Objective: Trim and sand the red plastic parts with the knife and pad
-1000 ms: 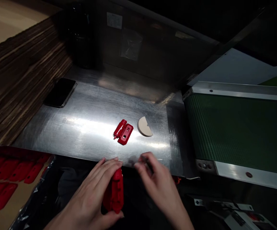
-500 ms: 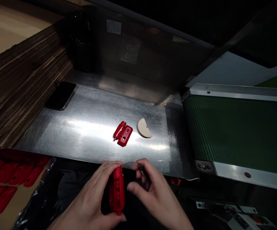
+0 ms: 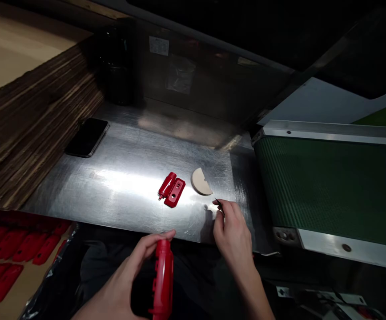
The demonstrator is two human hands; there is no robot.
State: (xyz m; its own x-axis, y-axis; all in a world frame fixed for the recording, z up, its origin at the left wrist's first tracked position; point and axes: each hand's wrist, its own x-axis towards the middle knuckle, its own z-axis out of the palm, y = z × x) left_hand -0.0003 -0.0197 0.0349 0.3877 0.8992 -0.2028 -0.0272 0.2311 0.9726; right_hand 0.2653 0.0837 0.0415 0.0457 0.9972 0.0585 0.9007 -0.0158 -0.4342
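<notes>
My left hand [image 3: 119, 280] is closed around a red plastic part [image 3: 165, 280], held upright at the near edge of the metal table, its smooth rounded side now showing. To the right, over the table's front edge, my right hand [image 3: 235, 231] pinches a thin dark pointed tool [image 3: 219, 206]; most of it is hidden in the fingers. Just beyond that hand lies a beige half-round piece [image 3: 200, 181] with a small notch. Left of it, a red cylindrical piece [image 3: 167, 185] rests beside a flat red plate [image 3: 174, 193] with openings.
A phone [image 3: 88, 137] lies at the table's left, by a tall stack of cardboard [image 3: 39, 106]. Rows of red parts [image 3: 4, 284] sit on cardboard at lower left. A green conveyor belt [image 3: 329, 186] runs off to the right.
My right hand has moved away from the red part, forward and right over the table edge, carrying the dark tool. My left hand has turned the red part and lowered it slightly.
</notes>
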